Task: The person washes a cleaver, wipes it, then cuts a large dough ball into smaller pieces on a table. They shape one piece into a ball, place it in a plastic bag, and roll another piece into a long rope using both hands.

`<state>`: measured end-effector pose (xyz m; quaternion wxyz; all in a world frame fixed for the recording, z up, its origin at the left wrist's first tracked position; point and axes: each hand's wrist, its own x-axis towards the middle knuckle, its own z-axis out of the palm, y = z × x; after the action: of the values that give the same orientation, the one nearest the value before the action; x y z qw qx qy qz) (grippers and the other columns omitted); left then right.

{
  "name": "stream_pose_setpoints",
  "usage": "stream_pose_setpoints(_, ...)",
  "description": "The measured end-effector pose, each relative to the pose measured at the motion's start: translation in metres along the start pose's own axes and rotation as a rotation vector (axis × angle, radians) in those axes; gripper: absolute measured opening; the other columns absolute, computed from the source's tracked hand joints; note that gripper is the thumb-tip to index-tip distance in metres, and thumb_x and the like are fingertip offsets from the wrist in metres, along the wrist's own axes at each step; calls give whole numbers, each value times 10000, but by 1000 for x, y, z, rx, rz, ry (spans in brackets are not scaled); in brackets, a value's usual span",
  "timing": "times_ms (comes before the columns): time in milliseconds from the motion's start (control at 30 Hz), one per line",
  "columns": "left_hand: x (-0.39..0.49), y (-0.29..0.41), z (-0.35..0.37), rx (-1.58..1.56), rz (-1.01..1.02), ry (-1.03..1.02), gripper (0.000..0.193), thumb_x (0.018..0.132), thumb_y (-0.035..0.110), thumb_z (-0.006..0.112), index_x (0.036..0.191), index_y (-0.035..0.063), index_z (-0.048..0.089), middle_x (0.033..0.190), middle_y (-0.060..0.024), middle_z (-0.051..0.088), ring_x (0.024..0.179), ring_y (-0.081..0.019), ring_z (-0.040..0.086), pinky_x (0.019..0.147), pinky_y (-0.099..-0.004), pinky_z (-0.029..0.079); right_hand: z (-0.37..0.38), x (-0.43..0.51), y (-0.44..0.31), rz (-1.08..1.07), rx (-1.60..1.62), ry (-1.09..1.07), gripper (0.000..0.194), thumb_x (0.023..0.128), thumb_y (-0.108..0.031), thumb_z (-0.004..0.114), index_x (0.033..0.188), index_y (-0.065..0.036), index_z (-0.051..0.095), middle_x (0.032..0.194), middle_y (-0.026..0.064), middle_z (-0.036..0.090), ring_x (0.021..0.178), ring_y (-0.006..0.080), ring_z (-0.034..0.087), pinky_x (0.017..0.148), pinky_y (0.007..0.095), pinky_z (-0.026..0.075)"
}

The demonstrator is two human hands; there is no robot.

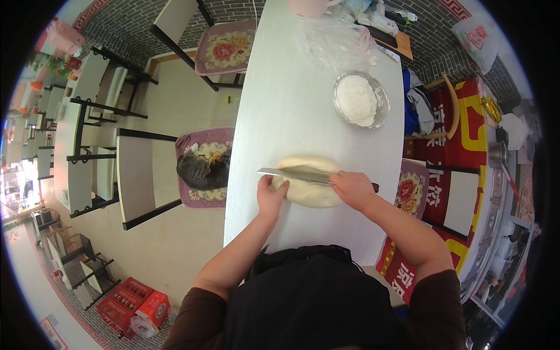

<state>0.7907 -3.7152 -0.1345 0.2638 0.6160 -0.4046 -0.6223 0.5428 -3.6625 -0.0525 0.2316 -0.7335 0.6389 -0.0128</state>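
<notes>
A large oval piece of pale dough [313, 194] lies on the white table in front of me. Across it runs the steel blade of a long kitchen knife [302, 174], its far end reaching past the dough's left side. My right hand [352, 188] grips the knife by its handle, whose dark brown end shows beyond my palm. At the dough's left end is my left hand [272, 194], thumb on the dough and fingers around its edge, close to the blade. How deep the blade sits in the dough is hard to see.
A metal bowl of white flour [358, 101] stands ahead to the right, with a clear plastic bag [337, 46] behind it. A pink container [307, 8] is at the far end. A cat [204, 168] lies curled on a cushioned chair against the table's left edge [232, 144].
</notes>
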Motion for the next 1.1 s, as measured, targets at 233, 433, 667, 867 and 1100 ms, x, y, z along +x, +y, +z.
stream_pose_setpoints(233, -3, 10, 3, -16, -46, -9, 465, 827, 64, 730, 1224, -3, 499, 1216, -138, 587, 1136, -212, 557, 961, -348, 464, 21, 23, -7, -3, 34, 9, 86, 915, -174, 566, 919, -90, 579, 809, 119, 643, 745, 343, 650, 640, 474, 516)
stream_pose_setpoints(433, -29, 11, 2, 64, -4, 49, 475, 821, 82, 741, 1224, 6, 502, 1215, -147, 587, 1142, -228, 562, 952, -351, 478, 9, 20, -3, 33, 92, -46, 157, 957, -246, 554, 939, -93, 583, 834, 121, 660, 778, 349, 658, 665, 484, 518)
stream_pose_setpoints(667, -31, 12, -4, 65, 12, 39, 532, 796, 80, 769, 1250, -8, 507, 1243, -159, 582, 1136, -239, 578, 969, -353, 489, -27, -55, 41, 148, -25, -113, 172, 979, -279, 535, 962, -111, 571, 849, 100, 641, 795, 342, 646, 690, 469, 515)
stream_pose_setpoints(867, -20, 21, -11, 177, 96, 18, 568, 857, 160, 721, 1337, -28, 483, 1322, -191, 531, 1240, -303, 513, 1054, -399, 424, -28, -78, 53, 133, -21, -72, 161, 981, -266, 537, 942, -110, 549, 821, 88, 620, 759, 329, 638, 667, 457, 517)
stream_pose_setpoints(1100, -13, 64, 14, 722, 790, -40, 502, 945, 160, 590, 1393, -24, 459, 1492, -219, 387, 1389, -402, 355, 1151, -499, 296, -10, -86, 65, 117, -30, -59, 142, 970, -252, 551, 945, -112, 541, 818, 89, 614, 743, 328, 637, 646, 460, 516)
